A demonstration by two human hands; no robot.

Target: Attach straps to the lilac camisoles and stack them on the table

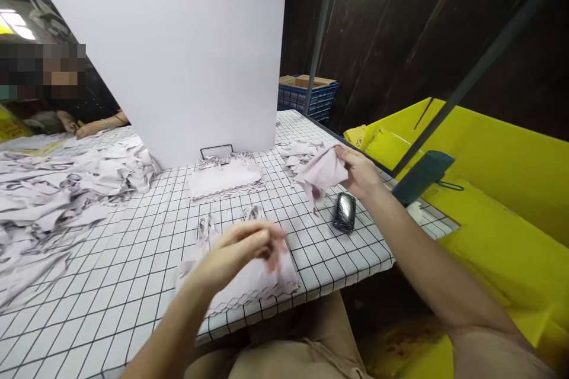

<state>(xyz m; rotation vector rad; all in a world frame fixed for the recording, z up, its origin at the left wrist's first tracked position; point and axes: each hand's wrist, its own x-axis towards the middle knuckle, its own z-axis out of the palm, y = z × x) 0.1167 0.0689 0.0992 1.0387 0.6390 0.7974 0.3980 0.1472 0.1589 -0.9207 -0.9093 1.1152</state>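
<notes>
My right hand is closed on a crumpled pale pink garment, lifted a little above the checked table at its right side. My left hand hovers, blurred by motion, over a flat pink garment with straps near the table's front edge; its fingers are bent and I cannot make out a grip. A neat folded stack of the same garments lies further back, in front of a white board. More loose pieces lie beside my right hand.
A dark phone lies by the right edge. A large heap of pink garments covers the left of the table. Another person's hand rests at far left. Yellow bins stand to the right, a blue crate behind.
</notes>
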